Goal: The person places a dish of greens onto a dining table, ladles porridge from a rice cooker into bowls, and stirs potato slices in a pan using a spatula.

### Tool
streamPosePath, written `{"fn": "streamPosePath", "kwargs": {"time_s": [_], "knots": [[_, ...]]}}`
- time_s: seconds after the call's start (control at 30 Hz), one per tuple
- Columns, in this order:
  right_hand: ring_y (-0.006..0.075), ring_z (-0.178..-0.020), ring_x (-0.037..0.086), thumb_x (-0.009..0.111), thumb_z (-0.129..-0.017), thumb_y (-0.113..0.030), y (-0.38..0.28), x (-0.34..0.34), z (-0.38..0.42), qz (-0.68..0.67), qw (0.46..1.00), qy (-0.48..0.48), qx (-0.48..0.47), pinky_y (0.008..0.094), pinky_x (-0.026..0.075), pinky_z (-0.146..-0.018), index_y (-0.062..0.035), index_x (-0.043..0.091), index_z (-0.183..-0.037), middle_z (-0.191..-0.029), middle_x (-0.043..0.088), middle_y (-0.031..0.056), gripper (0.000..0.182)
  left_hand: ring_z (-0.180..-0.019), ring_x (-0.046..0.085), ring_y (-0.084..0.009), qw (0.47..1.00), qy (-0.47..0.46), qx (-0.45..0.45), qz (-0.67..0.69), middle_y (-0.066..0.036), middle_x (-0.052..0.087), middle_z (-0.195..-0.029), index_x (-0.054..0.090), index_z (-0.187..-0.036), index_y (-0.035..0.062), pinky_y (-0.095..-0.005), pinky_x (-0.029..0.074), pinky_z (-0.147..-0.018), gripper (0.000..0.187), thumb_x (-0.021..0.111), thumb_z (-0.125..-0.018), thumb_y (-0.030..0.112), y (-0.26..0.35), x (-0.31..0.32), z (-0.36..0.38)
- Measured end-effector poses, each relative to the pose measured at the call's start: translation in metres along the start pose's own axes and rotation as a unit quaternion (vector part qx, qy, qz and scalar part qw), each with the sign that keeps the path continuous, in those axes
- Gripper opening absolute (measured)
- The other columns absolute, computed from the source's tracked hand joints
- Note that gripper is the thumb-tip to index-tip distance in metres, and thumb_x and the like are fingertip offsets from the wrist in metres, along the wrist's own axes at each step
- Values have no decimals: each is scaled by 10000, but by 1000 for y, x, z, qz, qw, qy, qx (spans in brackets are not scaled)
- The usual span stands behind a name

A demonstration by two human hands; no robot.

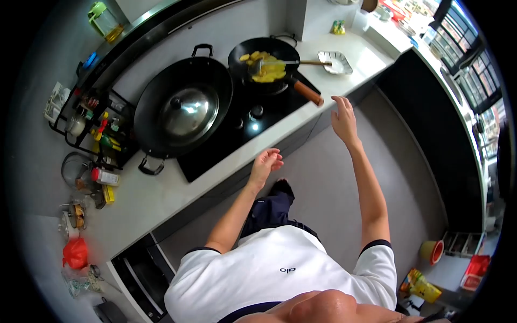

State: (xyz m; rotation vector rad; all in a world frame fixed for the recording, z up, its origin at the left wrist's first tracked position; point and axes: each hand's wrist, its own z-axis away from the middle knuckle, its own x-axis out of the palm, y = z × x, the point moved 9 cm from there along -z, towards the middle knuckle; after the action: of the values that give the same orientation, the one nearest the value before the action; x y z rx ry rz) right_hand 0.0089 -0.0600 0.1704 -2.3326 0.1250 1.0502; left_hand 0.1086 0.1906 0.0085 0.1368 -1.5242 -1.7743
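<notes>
My right hand [344, 118] is held out with its fingers stretched, near the brown wooden handle [308, 93] of a black frying pan but apart from it. Yellow slices [269, 72], perhaps potato, lie in the pan [240, 55], which sits on the right of the black cooktop. A metal spatula [293, 62] rests in the pan, its wooden handle end reaching over a white scalloped dish [340, 60]. My left hand [266, 166] hovers in front of the counter edge, fingers loosely curled and apart, with nothing visible in it.
A large black wok [148, 121] with a glass-and-metal lid [188, 116] covers the cooktop's left side. Cooktop knobs [257, 111] face me. A spice rack [97, 116] and a red-capped jar [106, 176] stand at left. An oil bottle [105, 22] is above. Windows [479, 70] lie at right.
</notes>
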Motion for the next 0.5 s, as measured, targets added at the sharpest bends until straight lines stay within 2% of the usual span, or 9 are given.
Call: {"fn": "streamPosePath", "kwargs": {"time_s": [0.13, 0.17, 0.2, 0.27, 0.37, 0.47, 0.5], "knots": [[331, -1257, 423, 516, -749, 28, 56, 63, -103, 109, 991, -61, -53, 458, 322, -1050, -60, 480, -1268, -1302, 486, 157, 527, -904, 644, -183, 996, -24, -58, 67, -98, 612, -1028, 522, -1174, 30, -293, 526, -788, 282, 483, -980, 231, 6, 40, -66], [332, -1299, 376, 510, -734, 37, 68, 84, -124, 166, 980, -87, -72, 509, 284, -1067, -85, 435, -1313, -1359, 433, 160, 597, -929, 641, -198, 994, -37, -67, 81, -112, 610, -1049, 514, -1184, 24, -301, 525, -805, 303, 483, -982, 247, 12, 50, -83], [330, -1322, 349, 517, -731, 39, 77, 99, -141, 209, 968, -118, -69, 541, 298, -1046, -100, 426, -1319, -1364, 417, 170, 612, -955, 638, -213, 991, -47, -83, 97, -127, 608, -1069, 506, -1193, 18, -308, 525, -822, 324, 483, -983, 264, 17, 62, -94], [330, -1205, 463, 537, -753, 4, 87, 120, -168, 242, 954, -135, -119, 514, 329, -1015, -86, 479, -1246, -1217, 516, 168, 505, -981, 633, -230, 985, -39, -109, 126, -140, 605, -1089, 498, -1207, 13, -328, 522, -845, 348, 481, -985, 281, 24, 80, -123], [316, -1064, 548, 553, -763, 11, 106, 154, -190, 236, 929, -251, -138, 507, 409, -919, -79, 506, -1142, -1074, 549, 126, 392, -1005, 628, -245, 975, -39, -132, 173, -150, 602, -1111, 493, -1218, 19, -351, 516, -869, 369, 474, -988, 307, 22, 100, -148], [300, -938, 592, 559, -774, 17, 126, 173, -207, 181, 929, -262, -190, 485, 467, -787, -74, 506, -1061, -965, 545, 101, 306, -1013, 629, -270, 962, -43, -128, 238, -161, 613, -1085, 496, -1204, 25, -371, 507, -897, 386, 468, -988, 343, 17, 123, -182], [319, -925, 598, 548, -785, 15, 135, 182, -209, 174, 913, -309, -201, 462, 505, -720, -50, 499, -1035, -981, 523, 134, 263, -1013, 630, -275, 956, -46, -119, 265, -163, 617, -1073, 497, -1202, 26, -375, 509, -896, 389, 468, -987, 349, 21, 130, -189]]}}
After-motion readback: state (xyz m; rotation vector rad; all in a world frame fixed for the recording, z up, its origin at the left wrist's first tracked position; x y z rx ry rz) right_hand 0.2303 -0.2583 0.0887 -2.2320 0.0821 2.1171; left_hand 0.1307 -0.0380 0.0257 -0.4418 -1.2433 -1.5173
